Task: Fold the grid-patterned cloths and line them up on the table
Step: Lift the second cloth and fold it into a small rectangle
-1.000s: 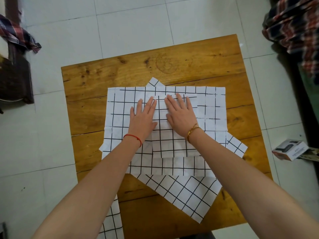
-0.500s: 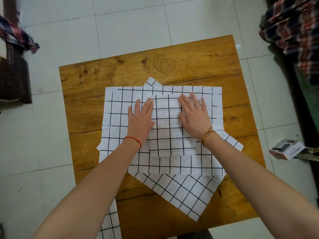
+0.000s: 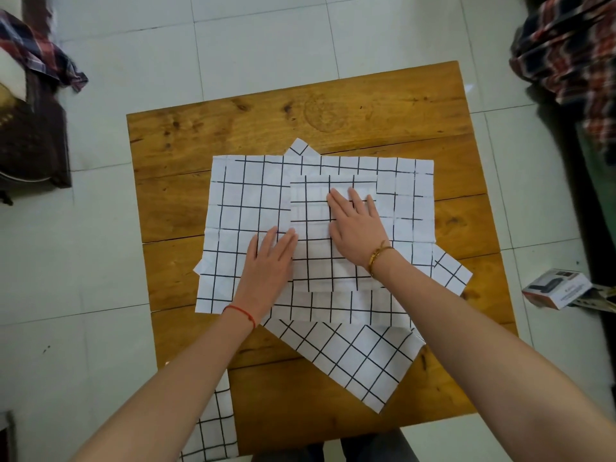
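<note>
A small folded white cloth with black grid lines [image 3: 320,235] lies atop spread grid cloths on the square wooden table [image 3: 366,108], the flat right hand [image 3: 358,228] pressing it, the flat left hand [image 3: 268,268] at its left edge.

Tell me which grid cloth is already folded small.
The small folded cloth on top of the pile, under the right hand; the cloths beneath it lie spread flat and wider.
</note>
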